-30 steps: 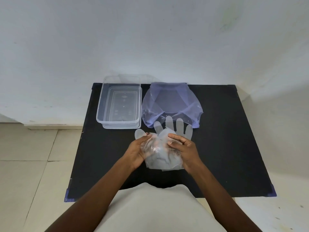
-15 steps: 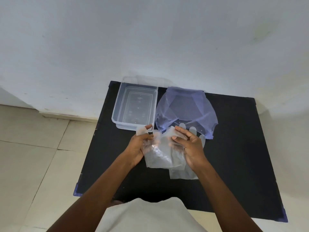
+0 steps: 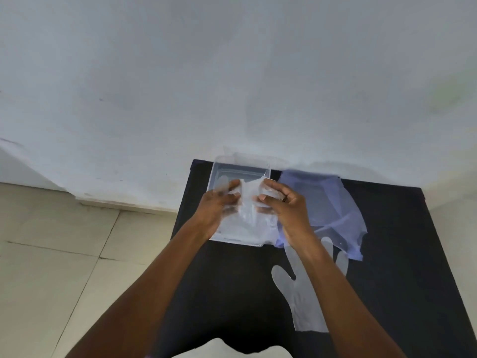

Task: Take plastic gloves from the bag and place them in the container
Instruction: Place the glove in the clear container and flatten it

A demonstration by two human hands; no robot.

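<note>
Over the clear plastic container point(image 3: 222, 168) at the black table's point(image 3: 402, 254) far edge, the left hand point(image 3: 216, 205) and right hand point(image 3: 283, 205) together pinch a crumpled bunch of clear plastic gloves point(image 3: 247, 202) (motion-blurred), while one flat glove point(image 3: 302, 293) lies on the table just beside the bluish bag point(image 3: 335, 202).

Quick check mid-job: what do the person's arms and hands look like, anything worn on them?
Both arms are bare all the way to the bottom of the frame: no sleeves, watch, bracelets or rings that I can make out. The left hand and right hand are ungloved, though blurred, so small details could be missed. A pale garment shows at the bottom edge, on the torso.
</note>
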